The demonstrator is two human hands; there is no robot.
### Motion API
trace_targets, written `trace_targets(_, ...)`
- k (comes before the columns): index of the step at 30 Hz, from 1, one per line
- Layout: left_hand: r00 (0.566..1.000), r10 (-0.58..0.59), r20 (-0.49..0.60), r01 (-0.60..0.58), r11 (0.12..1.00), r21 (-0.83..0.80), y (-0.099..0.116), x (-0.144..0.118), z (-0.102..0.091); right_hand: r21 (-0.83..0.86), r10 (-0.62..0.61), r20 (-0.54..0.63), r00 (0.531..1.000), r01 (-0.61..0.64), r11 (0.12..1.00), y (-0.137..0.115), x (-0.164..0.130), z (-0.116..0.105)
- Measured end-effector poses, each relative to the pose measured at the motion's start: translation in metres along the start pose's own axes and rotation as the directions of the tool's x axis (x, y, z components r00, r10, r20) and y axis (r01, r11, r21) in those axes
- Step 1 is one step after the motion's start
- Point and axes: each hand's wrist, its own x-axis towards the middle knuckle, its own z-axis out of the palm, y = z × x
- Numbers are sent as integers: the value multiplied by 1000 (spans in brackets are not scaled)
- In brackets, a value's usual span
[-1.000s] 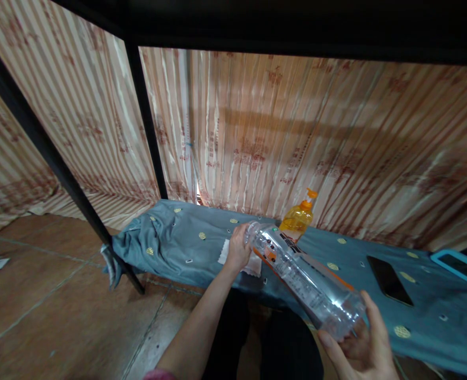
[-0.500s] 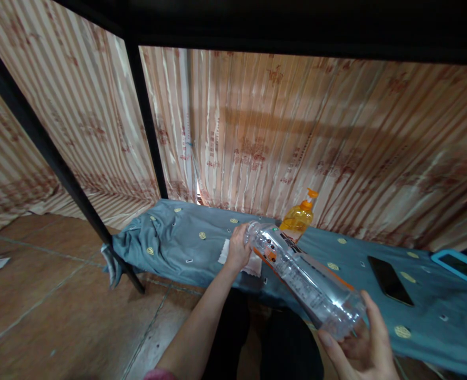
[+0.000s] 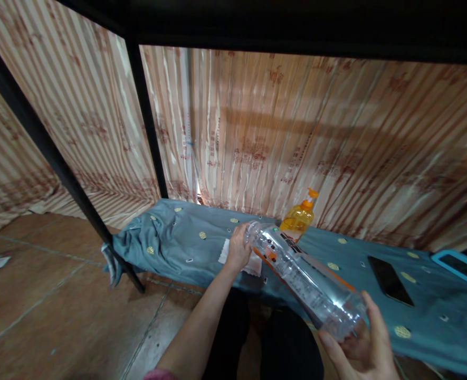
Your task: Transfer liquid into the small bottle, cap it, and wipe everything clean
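Observation:
A large clear plastic bottle (image 3: 304,277) with orange and black print lies slantwise in the air between my two hands. Its neck end is gripped by my left hand (image 3: 239,248), whose fingers are closed round it. My right hand (image 3: 362,338) holds the base, thumb on the near side and fingers on the far side. Under my left hand a pale cloth (image 3: 253,265) lies partly hidden on the covered surface. Behind the bottle stands a pump bottle (image 3: 298,219) of yellow liquid with an orange pump top.
A blue-grey patterned sheet (image 3: 201,253) covers the low surface. To the right lie a black phone (image 3: 390,279) and a blue-framed object (image 3: 460,268). Black metal posts (image 3: 144,116) rise at the left, before a striped curtain (image 3: 257,121). Dark bars run overhead.

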Motion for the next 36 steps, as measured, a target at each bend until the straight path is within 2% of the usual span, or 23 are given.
trace_targets(18,1000,-13,14,12,1000,24,1,0,-2,31,-16,32,999,15,999,-4,-2,2)
trace_targets(23,1000,-4,13,3,1000,22,0,0,-2,-35,-28,10,1000,28,999,-6,-2,1)
trace_targets(27,1000,-4,4,4,1000,17,0,0,-1,34,10,15,1000,-10,999,-4,-2,1)
trace_targets(32,1000,-8,4,8,1000,14,1,0,-1,-77,-13,-28,1000,10,997,-4,0,-1)
trace_targets(36,1000,3,1,-3,1000,12,2,-1,-2,-29,1,-11,1000,-2,1000,-8,-2,1)
